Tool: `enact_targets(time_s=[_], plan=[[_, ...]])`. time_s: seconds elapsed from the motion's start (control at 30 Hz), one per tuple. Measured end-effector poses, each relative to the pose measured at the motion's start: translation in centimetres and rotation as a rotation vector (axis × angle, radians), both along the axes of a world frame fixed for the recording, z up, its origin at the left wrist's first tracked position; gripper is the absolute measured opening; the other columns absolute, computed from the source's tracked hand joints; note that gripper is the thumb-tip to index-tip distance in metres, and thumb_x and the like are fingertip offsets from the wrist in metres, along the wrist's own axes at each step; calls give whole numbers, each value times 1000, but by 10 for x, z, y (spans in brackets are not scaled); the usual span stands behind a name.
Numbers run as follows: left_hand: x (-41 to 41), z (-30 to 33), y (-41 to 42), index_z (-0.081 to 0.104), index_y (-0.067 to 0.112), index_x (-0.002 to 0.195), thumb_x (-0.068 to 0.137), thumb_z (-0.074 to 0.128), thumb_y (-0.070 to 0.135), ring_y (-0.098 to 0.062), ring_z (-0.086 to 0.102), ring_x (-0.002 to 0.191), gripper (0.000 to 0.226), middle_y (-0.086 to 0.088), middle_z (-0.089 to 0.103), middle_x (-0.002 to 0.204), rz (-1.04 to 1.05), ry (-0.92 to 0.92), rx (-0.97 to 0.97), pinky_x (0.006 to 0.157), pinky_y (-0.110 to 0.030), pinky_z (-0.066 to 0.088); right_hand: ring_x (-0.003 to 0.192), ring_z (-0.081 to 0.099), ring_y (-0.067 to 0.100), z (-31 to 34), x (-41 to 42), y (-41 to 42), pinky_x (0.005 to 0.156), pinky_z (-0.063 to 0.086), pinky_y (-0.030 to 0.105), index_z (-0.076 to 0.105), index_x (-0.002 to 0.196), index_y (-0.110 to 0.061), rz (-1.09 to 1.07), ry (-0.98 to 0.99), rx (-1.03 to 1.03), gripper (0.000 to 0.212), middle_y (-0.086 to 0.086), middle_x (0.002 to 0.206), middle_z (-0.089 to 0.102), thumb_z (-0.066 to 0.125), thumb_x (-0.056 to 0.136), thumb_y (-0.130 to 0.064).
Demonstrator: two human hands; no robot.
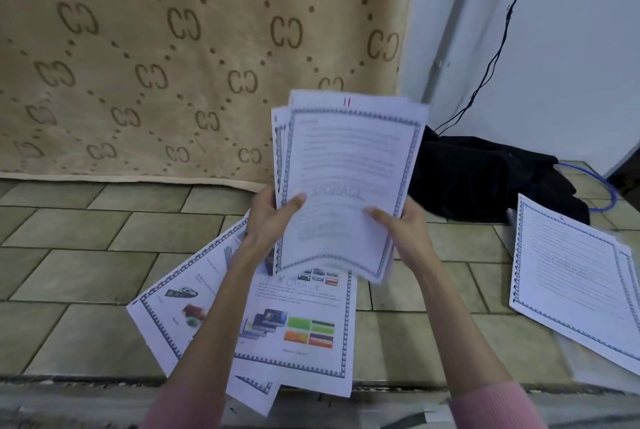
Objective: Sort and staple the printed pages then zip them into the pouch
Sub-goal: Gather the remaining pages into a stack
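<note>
Both hands hold a fanned stack of printed pages (346, 165) upright above the tiled floor. The top page has a blue patterned border, lines of text and a red mark at its top edge. My left hand (273, 217) grips the stack's left edge, thumb on the front. On the stack's right edge my right hand (405, 224) grips with its thumb across the front too. Beneath the hands, several loose pages with colour pictures (294, 324) lie spread on the floor. Another small pile of bordered text pages (571, 276) lies at the right. No stapler or pouch is visible.
A beige patterned cloth (173, 64) hangs behind the tiled floor (86, 255). A black bag or cloth (485, 179) sits by the white wall, with a black cable (498, 47) running up and a blue cable (602, 182) looped beside it.
</note>
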State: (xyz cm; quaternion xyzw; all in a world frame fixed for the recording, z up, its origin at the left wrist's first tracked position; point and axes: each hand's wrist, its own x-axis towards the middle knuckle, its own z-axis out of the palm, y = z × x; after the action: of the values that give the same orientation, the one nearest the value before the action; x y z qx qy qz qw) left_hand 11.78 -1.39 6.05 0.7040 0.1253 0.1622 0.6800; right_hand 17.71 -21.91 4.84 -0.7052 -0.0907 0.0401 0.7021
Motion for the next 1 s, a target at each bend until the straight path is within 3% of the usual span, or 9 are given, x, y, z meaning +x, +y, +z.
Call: enact_targets(time_s=[0.1, 0.33, 0.43, 0.53, 0.63, 0.73, 0.8, 0.9, 1.0], plan=[[1, 21, -7, 54, 24, 91, 83, 69, 17, 0, 58, 83, 19, 14, 59, 90, 116, -63, 18, 63, -3, 44, 81, 67, 1, 27, 1, 10, 75, 55, 20, 64, 93, -20, -46, -146, 63, 25, -10, 93, 69, 67, 81, 2], [-15, -25, -8, 58, 0, 119, 86, 65, 9, -21, 58, 110, 35, -9, 63, 115, 65, 177, 137, 84, -24, 43, 92, 63, 7, -23, -15, 11, 74, 52, 15, 58, 106, -22, 36, -49, -173, 26, -5, 104, 64, 66, 86, -7], [-13, -32, -5, 63, 3, 116, 85, 66, 10, -21, 61, 107, 32, -12, 65, 117, 44, 154, 172, 80, -23, 47, 83, 64, -1, -22, -16, 11, 62, 49, 6, 63, 105, -17, -55, -42, -128, 18, -7, 96, 66, 65, 87, -14], [-6, -25, -9, 65, 6, 114, 83, 68, 11, -12, 60, 97, 32, -3, 66, 107, 17, 82, 169, 67, -7, 48, 76, 63, -12, -14, -13, 1, 63, 48, 5, 64, 102, -18, -122, -118, -116, 15, -18, 90, 64, 66, 87, -15], [-10, -40, -28, 60, 11, 119, 82, 69, 15, -17, 60, 107, 39, -1, 64, 118, -98, 231, 243, 82, -22, 53, 83, 65, 5, -27, -16, -23, 63, 50, 6, 64, 98, -18, -119, -86, -213, 12, -13, 88, 65, 67, 86, -15], [-21, -78, -41, 46, 26, 132, 80, 69, 36, -18, 46, 129, 58, 5, 52, 136, -331, 329, 461, 105, -39, 40, 87, 66, 7, -43, -21, -56, 76, 56, 21, 65, 95, -21, -190, 0, -168, 11, -8, 93, 67, 66, 86, -15], [-25, -99, -40, 28, 27, 144, 81, 59, 54, -20, 19, 144, 76, 4, 27, 153, -378, 420, 773, 117, -48, 16, 89, 64, 6, -42, -22, -73, 75, 52, 18, 62, 106, -18, -261, 36, -103, 18, -4, 101, 65, 63, 88, -18], [-31, -116, -48, 1, 23, 150, 83, 34, 71, -21, -20, 143, 89, -3, -14, 157, -463, 530, 1053, 113, -46, -14, 104, 57, 17, -38, -21, -91, 90, 45, 30, 54, 128, -13, -338, 40, -84, 43, 2, 115, 61, 62, 88, -28], [-34, -116, -69, -3, 24, 150, 57, -2, 84, -19, -28, 138, 111, -3, -18, 156, -495, 481, 1096, 106, -41, -22, 113, 54, 19, -40, -20, -96, 102, 41, 41, 49, 134, -16, -401, 64, -55, 53, -1, 122, 58, 63, 87, -36]])
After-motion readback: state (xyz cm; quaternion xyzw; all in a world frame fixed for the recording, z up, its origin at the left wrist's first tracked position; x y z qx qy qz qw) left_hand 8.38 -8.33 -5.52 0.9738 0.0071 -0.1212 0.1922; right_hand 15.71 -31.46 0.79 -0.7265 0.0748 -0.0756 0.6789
